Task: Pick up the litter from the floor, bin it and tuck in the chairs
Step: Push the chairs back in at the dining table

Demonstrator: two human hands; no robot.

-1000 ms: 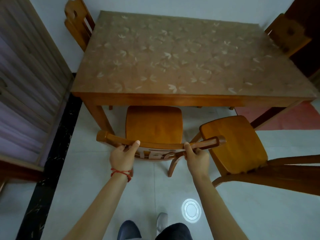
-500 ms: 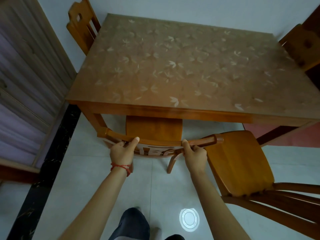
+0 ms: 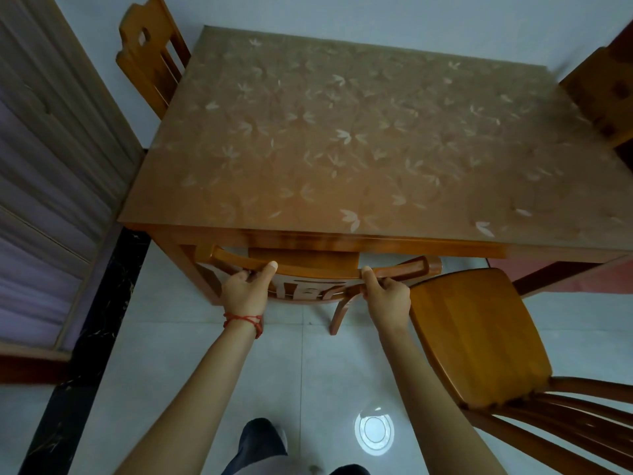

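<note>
A wooden chair (image 3: 318, 269) stands at the near edge of the wooden table (image 3: 342, 138), its seat almost wholly under the tabletop. My left hand (image 3: 245, 291) grips the curved top rail of its backrest on the left. My right hand (image 3: 385, 296) grips the same rail on the right. A second wooden chair (image 3: 476, 337) stands pulled out at the right, its seat turned toward me and clear of the table. No litter shows on the floor.
Two more chairs stand at the far left (image 3: 150, 53) and far right (image 3: 603, 97) of the table. A wood-framed panel (image 3: 44, 186) lines the left wall above a dark floor strip (image 3: 92, 337). A lamp's reflection (image 3: 373, 431) shines on the pale tiles.
Both hands have pushed the chair forward, so its seat has slid under the table. I have stepped closer to the table.
</note>
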